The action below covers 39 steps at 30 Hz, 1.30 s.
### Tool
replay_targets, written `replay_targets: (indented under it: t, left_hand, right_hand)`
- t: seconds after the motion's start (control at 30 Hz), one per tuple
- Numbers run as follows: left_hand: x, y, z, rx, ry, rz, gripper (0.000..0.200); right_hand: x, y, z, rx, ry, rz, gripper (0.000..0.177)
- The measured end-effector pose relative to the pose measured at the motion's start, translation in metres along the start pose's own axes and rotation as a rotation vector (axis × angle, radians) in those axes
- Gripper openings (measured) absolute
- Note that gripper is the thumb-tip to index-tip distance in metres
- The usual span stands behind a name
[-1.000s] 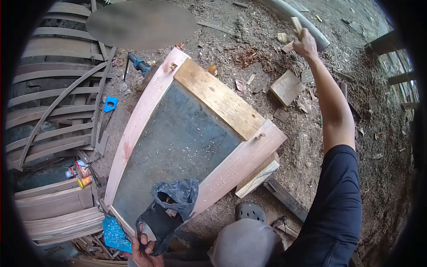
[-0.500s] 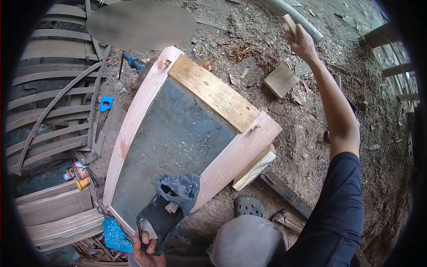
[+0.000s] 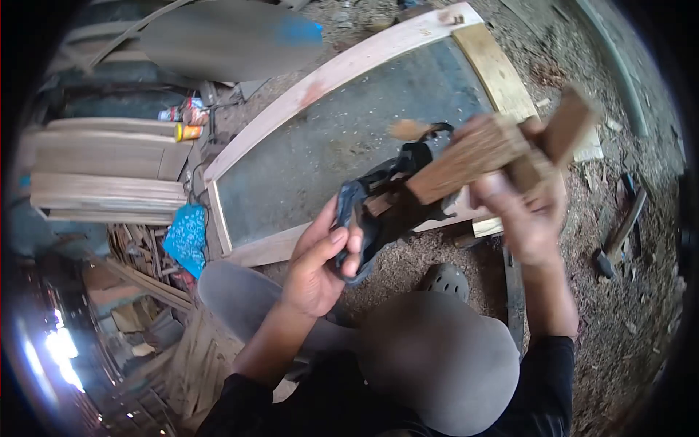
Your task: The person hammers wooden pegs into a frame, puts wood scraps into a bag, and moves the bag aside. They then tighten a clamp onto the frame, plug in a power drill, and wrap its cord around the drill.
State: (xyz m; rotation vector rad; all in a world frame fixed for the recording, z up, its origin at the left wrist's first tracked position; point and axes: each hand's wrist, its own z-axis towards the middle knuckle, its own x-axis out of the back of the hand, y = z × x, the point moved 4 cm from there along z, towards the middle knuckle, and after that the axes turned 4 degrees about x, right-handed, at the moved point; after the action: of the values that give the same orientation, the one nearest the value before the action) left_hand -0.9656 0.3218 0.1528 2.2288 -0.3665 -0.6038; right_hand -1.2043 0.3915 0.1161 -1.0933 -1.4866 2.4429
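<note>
My left hand (image 3: 313, 273) grips the edge of a crumpled black plastic bag (image 3: 370, 244), its fingers wrapped round the rim. Several short wooden blocks (image 3: 473, 159), blurred by motion, are clutched in my right hand (image 3: 528, 227). One block's lower end overlaps the bag's opening, where a smaller wood piece (image 3: 378, 205) also shows. Beyond both hands lies a tapered wooden frame (image 3: 291, 108) with one curved pale side and a yellowish end board (image 3: 495, 73). The bluish-grey surface (image 3: 320, 142) inside it is dotted with wood chips.
To the right, a hammer (image 3: 619, 233) lies on chip-strewn ground near a grey pole (image 3: 615, 69). Stacked wooden panels (image 3: 109, 189), a yellow can (image 3: 188, 132) and a blue patterned cloth (image 3: 186, 234) are at left. A grey clog (image 3: 446, 280) is below the frame.
My right hand has come in from the far upper right to the bag, holding wooden blocks. The left hand has raised the bag, and the view has turned, shifting the frame up and right.
</note>
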Motion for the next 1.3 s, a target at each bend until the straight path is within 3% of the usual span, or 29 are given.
replay_targets:
  t: [0.1, 0.13, 0.17, 0.2, 0.27, 0.33, 0.4, 0.43, 0.5, 0.53, 0.57, 0.6, 0.7, 0.8, 0.87, 0.9, 0.93, 1.0, 1.03, 1.1, 1.13, 1.23, 1.3]
  left_hand:
    - [0.004, -0.002, -0.006, -0.011, -0.103, -0.122, 0.065]
    - [0.006, -0.003, -0.009, -0.02, -0.12, -0.129, 0.065]
    - [0.009, -0.003, -0.012, -0.051, -0.101, -0.18, 0.064]
    - [0.01, -0.002, -0.014, -0.08, -0.086, -0.232, 0.064]
    - [0.01, -0.001, -0.02, -0.123, -0.044, -0.212, 0.067]
    - [0.008, -0.006, -0.024, -0.146, -0.009, -0.166, 0.07]
    - [-0.001, -0.006, -0.029, -0.121, -0.019, -0.013, 0.075]
    - [-0.001, -0.007, -0.031, -0.136, -0.004, 0.036, 0.076]
    - [0.002, -0.008, -0.034, -0.162, 0.012, 0.08, 0.078]
    - [0.005, -0.007, -0.035, -0.179, 0.023, 0.071, 0.079]
    - [0.007, -0.006, -0.036, -0.195, 0.045, 0.075, 0.079]
    - [0.007, -0.004, -0.035, -0.183, -0.001, 0.123, 0.064]
    - [0.014, -0.005, -0.033, -0.194, 0.086, 0.085, 0.06]
    - [0.03, 0.001, -0.033, -0.357, 0.207, -0.13, 0.059]
    - [0.039, -0.007, -0.03, -0.181, 0.05, -0.093, 0.061]
    - [0.04, -0.012, -0.029, -0.065, -0.002, -0.027, 0.063]
    - [0.036, -0.011, -0.03, -0.06, 0.003, -0.036, 0.063]
    - [0.026, -0.012, -0.035, -0.039, -0.011, -0.12, 0.068]
    - [0.033, -0.01, -0.037, -0.002, -0.094, -0.247, 0.062]
    - [0.039, -0.004, -0.044, -0.057, -0.092, -0.32, 0.061]
    - [0.04, 0.001, -0.045, -0.109, -0.098, -0.387, 0.059]
    - [0.06, 0.001, -0.047, -0.093, -0.137, -0.432, 0.054]
    - [0.063, -0.001, -0.047, -0.079, -0.136, -0.463, 0.054]
  right_hand:
    - [-0.04, 0.025, -0.013, 0.003, -0.366, -0.196, 0.034]
    - [-0.044, 0.028, -0.019, -0.108, -0.477, -0.361, 0.034]
    - [-0.052, 0.022, -0.018, 0.02, -0.643, -0.641, 0.037]
    - [-0.056, 0.023, -0.02, 0.034, -0.764, -0.723, 0.038]
    - [-0.06, 0.026, -0.031, -0.094, -0.905, -0.894, 0.036]
    - [-0.066, 0.034, -0.037, -0.353, -1.05, -1.042, 0.036]
    - [-0.075, 0.04, -0.04, -0.343, -1.12, -1.155, 0.045]
    - [-0.081, 0.037, -0.042, -0.114, -1.183, -1.155, 0.04]
    - [-0.093, 0.066, -0.044, -0.004, -1.229, -1.184, 0.02]
    - [-0.103, 0.055, -0.037, -0.1, -1.322, -1.245, 0.02]
    - [-0.112, 0.075, -0.039, -0.111, -1.293, -1.27, 0.024]
    - [-0.119, 0.082, -0.041, -0.025, -1.275, -1.275, 0.026]
    - [-0.123, 0.095, -0.051, -0.03, -1.322, -1.356, 0.028]
    - [-0.121, 0.11, -0.059, -0.018, -1.484, -1.387, 0.029]
    - [-0.126, 0.104, -0.056, -0.089, -1.386, -1.278, 0.028]
    - [-0.132, 0.1, -0.057, -0.025, -1.389, -1.245, 0.027]
    - [-0.138, 0.079, -0.051, -0.131, -1.408, -1.217, 0.026]
    - [-0.145, 0.1, -0.061, 0.155, -1.332, -1.356, 0.025]
    - [-0.148, 0.104, -0.064, 0.157, -1.345, -1.347, 0.025]
    - [-0.145, 0.103, -0.06, 0.275, -1.069, -1.372, 0.025]
    - [-0.142, 0.1, -0.059, 0.261, -1.068, -1.385, 0.025]
    - [-0.135, 0.058, -0.048, 0.242, -1.052, -1.197, 0.023]
    - [-0.106, 0.007, -0.035, 0.259, -0.917, -0.755, 0.024]
